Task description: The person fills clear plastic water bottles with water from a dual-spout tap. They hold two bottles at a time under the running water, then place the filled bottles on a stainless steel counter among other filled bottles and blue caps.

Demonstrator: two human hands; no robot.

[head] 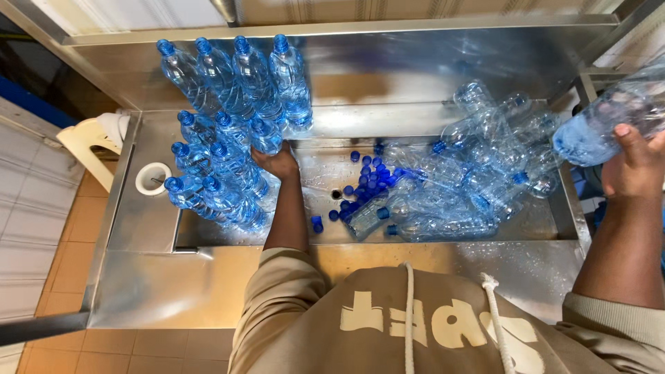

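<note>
Fingers (632, 136) of the right hand (634, 166) curl over the side of an empty clear bottle (609, 118), gripping it tight; the bottle lies tilted, its base pointing left over the right end of the sink (228, 287). That arm comes up from the lower right, forearm bare, sleeve pushed back near the elbow, wrist bent slightly inward.

The left hand (278, 163) reaches straight forward from the beige sleeve, arm nearly extended, knuckles up. It rests against the filled blue bottles (222, 163) stacked at the sink's left side; its fingers are tucked in among them, so whether they close on one cannot be told.

Loose empty bottles (478, 180) pile in the basin to the right, below the held bottle. Blue caps (367, 181) lie scattered around the drain, between the two heaps. A white ring (152, 178) sits on the steel ledge left of the filled bottles, and a pale plastic chair (90, 142) stands beyond the sink's left edge.
</note>
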